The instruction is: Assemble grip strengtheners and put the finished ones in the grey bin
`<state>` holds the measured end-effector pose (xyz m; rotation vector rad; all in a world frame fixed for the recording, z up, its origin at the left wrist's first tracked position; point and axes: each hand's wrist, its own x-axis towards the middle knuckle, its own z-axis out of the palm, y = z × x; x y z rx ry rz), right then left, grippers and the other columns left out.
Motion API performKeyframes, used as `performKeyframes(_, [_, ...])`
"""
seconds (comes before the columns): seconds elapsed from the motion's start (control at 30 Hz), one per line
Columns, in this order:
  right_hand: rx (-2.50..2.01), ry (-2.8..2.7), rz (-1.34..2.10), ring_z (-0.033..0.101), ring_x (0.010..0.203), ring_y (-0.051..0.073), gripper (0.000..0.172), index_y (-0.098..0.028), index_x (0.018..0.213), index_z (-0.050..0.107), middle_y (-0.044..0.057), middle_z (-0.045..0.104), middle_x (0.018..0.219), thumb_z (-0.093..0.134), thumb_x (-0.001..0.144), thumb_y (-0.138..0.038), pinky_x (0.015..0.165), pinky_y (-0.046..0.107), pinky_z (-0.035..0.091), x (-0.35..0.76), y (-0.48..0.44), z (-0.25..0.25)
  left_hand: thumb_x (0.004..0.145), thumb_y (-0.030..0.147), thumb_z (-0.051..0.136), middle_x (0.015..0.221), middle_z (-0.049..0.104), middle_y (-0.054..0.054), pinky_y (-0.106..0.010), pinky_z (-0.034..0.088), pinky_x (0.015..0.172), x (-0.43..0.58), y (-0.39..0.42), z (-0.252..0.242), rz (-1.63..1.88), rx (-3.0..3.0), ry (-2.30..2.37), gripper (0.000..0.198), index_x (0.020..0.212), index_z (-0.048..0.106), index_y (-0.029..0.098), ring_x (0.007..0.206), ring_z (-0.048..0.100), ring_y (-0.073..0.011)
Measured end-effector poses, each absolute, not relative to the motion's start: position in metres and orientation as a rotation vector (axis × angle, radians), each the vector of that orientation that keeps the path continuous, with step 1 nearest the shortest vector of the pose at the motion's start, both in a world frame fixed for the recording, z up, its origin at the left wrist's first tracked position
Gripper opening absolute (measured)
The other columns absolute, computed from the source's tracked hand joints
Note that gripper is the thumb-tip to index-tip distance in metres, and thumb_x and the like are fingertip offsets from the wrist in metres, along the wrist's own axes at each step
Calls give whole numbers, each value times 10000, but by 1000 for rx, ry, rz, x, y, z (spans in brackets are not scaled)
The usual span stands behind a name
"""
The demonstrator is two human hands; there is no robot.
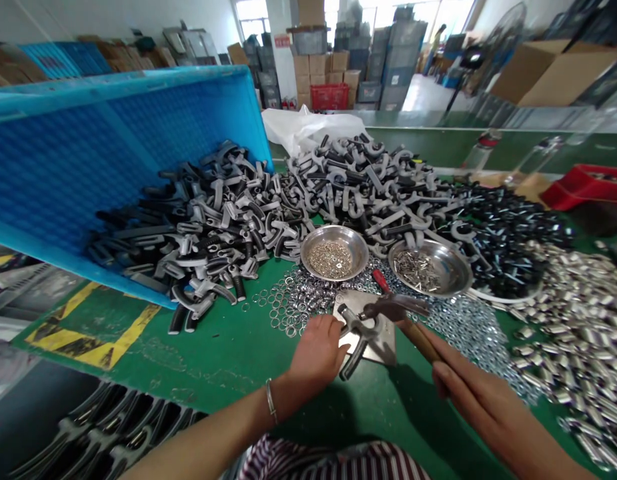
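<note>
My left hand is closed on a grey handle part with a black grip, holding it against a flat metal plate. The wooden handle of a hammer is wrapped in my right hand. Its metal head is at the upper end of the handle part; whether the two touch I cannot tell. Behind the plate lies a tool with a red handle. Small metal rings are spread to the left of the plate.
Two steel bowls, one with tiny fittings and one with pins, stand behind the plate. A blue crate lies tipped at left, spilling grey handle parts. Silver cylinders and black pieces are heaped at right.
</note>
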<state>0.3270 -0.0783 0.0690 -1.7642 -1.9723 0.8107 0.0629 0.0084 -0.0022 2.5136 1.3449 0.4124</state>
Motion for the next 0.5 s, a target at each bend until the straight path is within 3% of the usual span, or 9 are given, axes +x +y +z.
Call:
performKeyframes(0.07, [-1744, -2028, 744, 471, 1355, 265, 549, -320, 1552, 267, 28, 426, 1529, 359, 1013, -374, 1099, 467, 420, 324, -77, 68, 938, 215, 515, 1031, 616, -108, -434, 464, 944, 63, 7, -1, 274, 2571, 1358, 175, 1058, 613, 135, 997, 548, -266])
performKeyframes(0.2, [-1705, -2175, 851, 620, 1204, 266, 503, -306, 1506, 387, 45, 578, 1401, 378, 1006, -358, 1011, 443, 518, 321, -68, 60, 939, 136, 467, 988, 622, -116, -410, 469, 927, 69, 9, 1, 91, 2671, 1342, 162, 986, 621, 116, 973, 556, -255])
performKeyframes(0.33, [-1740, -2056, 820, 485, 1338, 252, 537, -318, 1544, 285, 12, 458, 1500, 352, 1012, -356, 1105, 439, 420, 319, -62, 64, 937, 129, 465, 980, 623, -119, -414, 481, 885, 75, 2, -3, 32, 2743, 1323, 170, 984, 627, 111, 954, 565, -258])
performKeyframes(0.5, [-1793, -2074, 892, 619, 1206, 269, 509, -299, 1488, 425, 24, 582, 1396, 376, 996, -418, 1009, 430, 515, 326, -64, 52, 943, 188, 507, 951, 629, -123, -415, 495, 851, 75, -8, -2, 76, 2689, 1389, 158, 984, 632, 99, 924, 579, -264])
